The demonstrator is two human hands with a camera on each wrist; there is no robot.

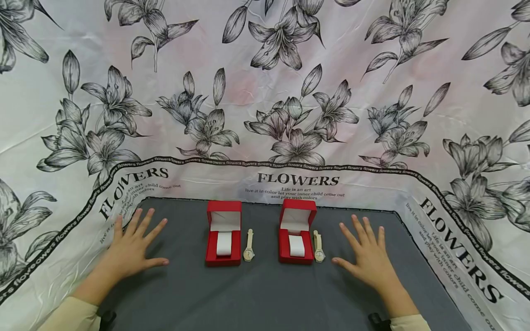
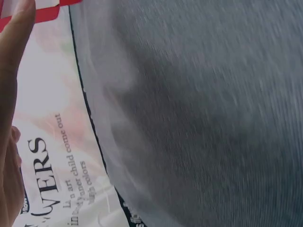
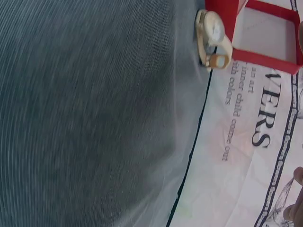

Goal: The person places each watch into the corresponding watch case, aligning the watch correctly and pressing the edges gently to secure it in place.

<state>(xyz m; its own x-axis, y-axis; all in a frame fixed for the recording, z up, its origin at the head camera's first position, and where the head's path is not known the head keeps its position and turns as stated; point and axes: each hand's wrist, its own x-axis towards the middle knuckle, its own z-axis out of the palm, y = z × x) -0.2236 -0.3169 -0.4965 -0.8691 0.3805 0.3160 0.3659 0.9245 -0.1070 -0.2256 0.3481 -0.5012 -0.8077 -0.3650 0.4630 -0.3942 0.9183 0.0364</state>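
Note:
Two red watch boxes stand with their lids up on the grey mat, the left box (image 1: 211, 257) and the right box (image 1: 284, 256), each with a white cushion inside. Just right of the left box lies a cream-strapped wristwatch (image 1: 248, 253); a similar wristwatch (image 1: 319, 253) lies beside the right box and also shows in the right wrist view. My left hand (image 1: 134, 248), fingers spread and holding nothing, is over the mat's left side. On the right, my other hand (image 1: 366, 257) is likewise spread and holds nothing, its thumb pointing toward the nearer watch.
The grey mat (image 1: 265, 299) spreads under the boxes, bordered by a white cloth (image 1: 244, 184) printed with flowers and lettering. That cloth rises behind as a backdrop. Dark straps show at both sleeve cuffs.

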